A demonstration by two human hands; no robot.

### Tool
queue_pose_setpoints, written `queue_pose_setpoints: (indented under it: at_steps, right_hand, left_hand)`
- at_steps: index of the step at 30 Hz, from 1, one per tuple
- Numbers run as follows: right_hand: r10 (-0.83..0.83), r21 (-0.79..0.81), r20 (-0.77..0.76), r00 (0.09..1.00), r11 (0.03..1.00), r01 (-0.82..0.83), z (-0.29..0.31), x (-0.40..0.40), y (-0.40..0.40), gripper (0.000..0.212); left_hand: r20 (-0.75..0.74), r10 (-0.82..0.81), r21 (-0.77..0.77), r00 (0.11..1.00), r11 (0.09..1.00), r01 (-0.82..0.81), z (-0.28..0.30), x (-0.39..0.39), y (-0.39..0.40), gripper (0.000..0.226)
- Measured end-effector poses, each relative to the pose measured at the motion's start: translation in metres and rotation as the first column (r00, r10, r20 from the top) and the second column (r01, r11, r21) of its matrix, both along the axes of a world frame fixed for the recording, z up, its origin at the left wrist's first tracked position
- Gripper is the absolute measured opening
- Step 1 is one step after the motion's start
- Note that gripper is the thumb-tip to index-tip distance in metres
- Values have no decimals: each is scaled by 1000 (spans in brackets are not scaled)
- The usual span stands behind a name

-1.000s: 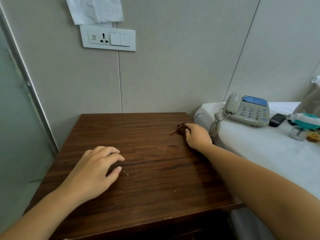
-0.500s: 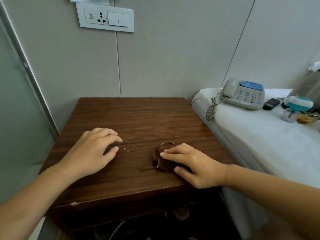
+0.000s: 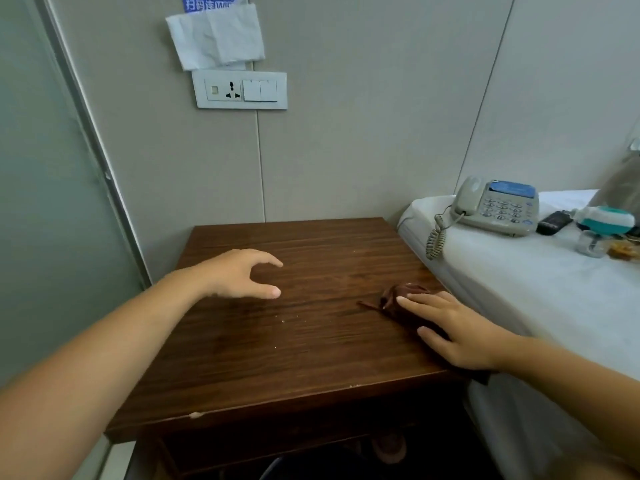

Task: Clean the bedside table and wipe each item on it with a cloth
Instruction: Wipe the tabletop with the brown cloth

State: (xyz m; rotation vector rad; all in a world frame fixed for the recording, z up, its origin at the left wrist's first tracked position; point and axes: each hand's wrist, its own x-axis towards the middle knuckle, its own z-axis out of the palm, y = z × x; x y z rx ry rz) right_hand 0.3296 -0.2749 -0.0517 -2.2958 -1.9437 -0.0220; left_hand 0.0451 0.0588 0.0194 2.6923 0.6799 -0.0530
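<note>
A dark wooden bedside table (image 3: 294, 362) fills the middle of the head view. My right hand (image 3: 453, 329) lies flat with straight fingers on a dark brown cloth (image 3: 401, 296) near the table's right edge, pressing it onto the wood. Part of the cloth is hidden under the palm. My left hand (image 3: 242, 275) hovers over the left middle of the table, fingers and thumb loosely spread, holding nothing. A few pale crumbs (image 3: 287, 318) lie on the wood between the two hands.
A white-sheeted bed (image 3: 519, 289) adjoins the table on the right and carries a grey telephone (image 3: 498, 206), a black remote (image 3: 554, 221) and a teal-lidded container (image 3: 604, 223). A wall socket panel (image 3: 239, 90) and a tissue (image 3: 216, 36) are on the wall. A glass partition (image 3: 45, 202) stands left.
My right hand has swept the cloth from the table's back right to its front, then toward the right edge. My left hand has lifted off the wood and shifted toward the back.
</note>
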Motion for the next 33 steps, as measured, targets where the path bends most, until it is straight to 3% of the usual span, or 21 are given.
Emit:
queue_pose_setpoints:
  at_steps: [2,4,7,11,13,19,22,27,29,31,33]
  right_hand:
    - [22,50,68,997,998,-25,-1,-8,0,61]
    - [-9,107,1,1000,994,9,-2,-11,3,60]
    - [-119,210,-125,985,967,144,-6,-2,17,53]
    - [-331,267,-157,931,893,362,-4,28,56,49]
    - [-348,259,-171,922,887,383,-1,43,75,49]
    - [-184,177,-136,974,962,206,1,39,61,45]
    - [-30,186,-91,995,981,46,2,2,24,43]
    - [194,129,-128,973,976,-178,12,-36,-9,37]
    - [108,198,-153,982,977,-77,20,-18,8,34]
    - [-97,307,-173,980,940,147,20,15,30,36]
    - [-286,237,-181,941,916,324,15,35,45,46]
  left_hand:
    - [-15,0,-20,1000,1000,0,5,33,7,74]
    - [1,36,-25,999,999,-36,3,66,18,74]
    - [0,85,8,996,996,-85,-6,107,41,82]
    - [-42,89,32,995,996,-87,-16,145,63,87]
    - [-67,77,15,995,997,-76,-18,158,66,88]
    - [-192,-5,7,981,1000,6,-25,176,71,106]
    - [-187,-6,10,982,1000,8,-28,184,78,92]
    - [-187,-7,47,982,999,16,-33,187,80,87]
    - [-180,-11,50,984,999,21,-35,185,80,85]
    - [-171,-22,48,985,998,31,-36,183,80,85]
    - [-173,-25,54,985,998,35,-38,180,79,85]
